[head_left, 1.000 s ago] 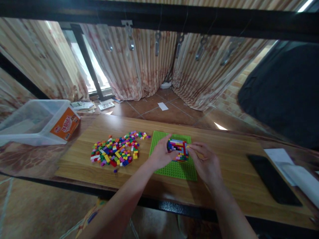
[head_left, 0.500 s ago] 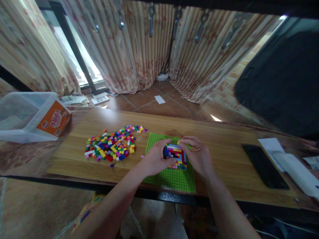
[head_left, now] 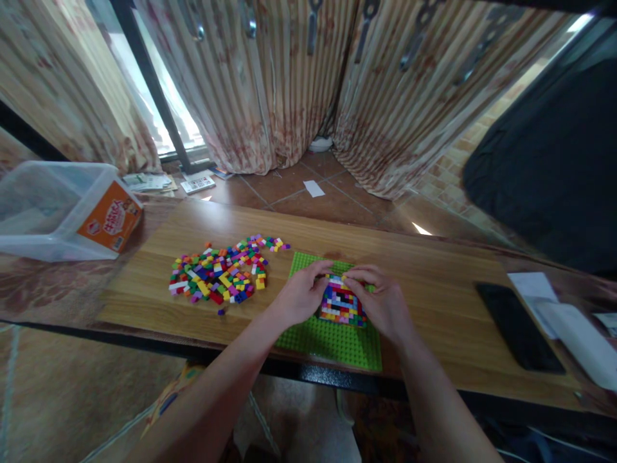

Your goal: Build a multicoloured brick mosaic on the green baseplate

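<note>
A low, hollow block of multicoloured toy bricks [head_left: 341,315] stands on a green studded baseplate [head_left: 332,350]. My left hand [head_left: 304,294] is curled round the block's far left corner, its thumb and fingers closed against the wall. Over the far right part of the block, my right hand [head_left: 380,299] pinches a small yellow brick [head_left: 344,278] at the far edge. The fingers partly cover that edge, so whether the yellow brick is seated cannot be seen.
Many loose bricks [head_left: 222,273] lie in a heap on the wooden tabletop [head_left: 424,276], left of the baseplate. A clear plastic bin [head_left: 58,206] with an orange label stands at far left. On the right are a black phone [head_left: 518,328] and a white object [head_left: 583,344].
My left thumb has drawn back from the block's near side to its far left corner, uncovering more of the bricks. My right hand stays at the far edge. The view has shifted slightly.
</note>
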{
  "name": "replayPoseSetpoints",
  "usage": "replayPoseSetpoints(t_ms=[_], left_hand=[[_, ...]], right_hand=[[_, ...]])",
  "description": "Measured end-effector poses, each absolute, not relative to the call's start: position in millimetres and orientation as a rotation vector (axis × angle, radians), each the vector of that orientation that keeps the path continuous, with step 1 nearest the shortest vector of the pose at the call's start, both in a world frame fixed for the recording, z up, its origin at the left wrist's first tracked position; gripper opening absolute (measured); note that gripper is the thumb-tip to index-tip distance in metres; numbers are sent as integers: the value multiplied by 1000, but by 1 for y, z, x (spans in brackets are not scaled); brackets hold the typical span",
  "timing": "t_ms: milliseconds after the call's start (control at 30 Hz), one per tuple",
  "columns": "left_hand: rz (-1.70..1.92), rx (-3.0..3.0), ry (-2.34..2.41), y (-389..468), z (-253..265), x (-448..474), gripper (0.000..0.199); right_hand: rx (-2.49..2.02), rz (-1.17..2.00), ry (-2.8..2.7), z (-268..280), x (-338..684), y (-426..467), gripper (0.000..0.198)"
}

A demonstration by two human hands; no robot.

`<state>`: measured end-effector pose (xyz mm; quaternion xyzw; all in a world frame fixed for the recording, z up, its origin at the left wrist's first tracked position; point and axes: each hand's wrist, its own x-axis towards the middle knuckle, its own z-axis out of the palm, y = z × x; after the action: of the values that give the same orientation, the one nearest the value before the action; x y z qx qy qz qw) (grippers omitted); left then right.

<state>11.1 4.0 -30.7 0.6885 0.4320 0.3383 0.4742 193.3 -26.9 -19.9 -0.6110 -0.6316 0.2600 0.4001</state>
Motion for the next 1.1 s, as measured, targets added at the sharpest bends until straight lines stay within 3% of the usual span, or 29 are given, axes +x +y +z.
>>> replayPoseSetpoints(t_ms=[767, 1100], left_hand=[[862, 1723, 1082, 5, -32, 9, 37], [562, 2035, 1510, 38, 0, -95, 18]], right_hand=[[-1606, 747, -1590, -20, 194, -22, 21], [-1629, 727, -1612, -20, 200, -34, 27]])
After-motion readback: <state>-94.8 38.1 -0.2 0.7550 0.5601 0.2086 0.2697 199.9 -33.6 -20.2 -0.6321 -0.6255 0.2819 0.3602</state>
